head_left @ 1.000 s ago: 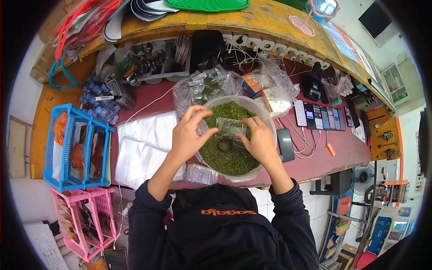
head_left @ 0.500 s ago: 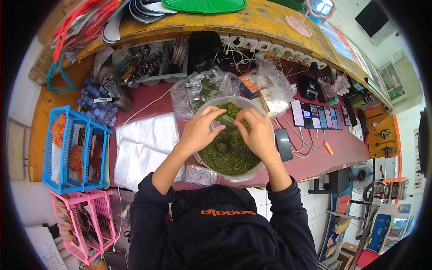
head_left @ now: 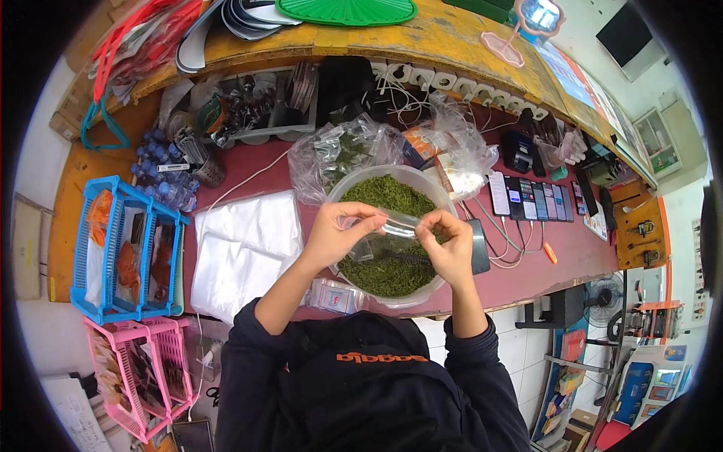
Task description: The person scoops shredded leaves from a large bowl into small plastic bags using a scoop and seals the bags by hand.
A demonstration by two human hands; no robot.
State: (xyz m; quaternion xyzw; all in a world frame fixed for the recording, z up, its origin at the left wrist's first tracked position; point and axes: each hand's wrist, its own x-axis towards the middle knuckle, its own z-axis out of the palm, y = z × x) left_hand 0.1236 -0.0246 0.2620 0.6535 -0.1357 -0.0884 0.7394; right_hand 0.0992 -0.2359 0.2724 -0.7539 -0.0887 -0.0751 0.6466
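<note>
Above a round tub point(head_left: 444, 197) of shredded green leaf material point(head_left: 385, 193), both hands hold a small clear plastic bag point(head_left: 401, 224) by its top edge. My left hand point(head_left: 345, 230) pinches one side with thumb and forefinger. The other side is pinched by my right hand point(head_left: 446, 239). The bag hangs over the green material, and its contents are hard to make out. A dark scoop in the tub is partly hidden behind the bag.
Flat clear bags point(head_left: 245, 233) lie left of the tub, a small packet point(head_left: 335, 295) at its front left. Crumpled plastic bags point(head_left: 339, 154) sit behind. Phones point(head_left: 531, 197) with cables lie right, near a black box point(head_left: 479, 245). Blue baskets point(head_left: 113, 248) stand left.
Both hands have moved toward the body and lower over the tub. The bag's top edge is now stretched between them, and more of the green material behind shows.
</note>
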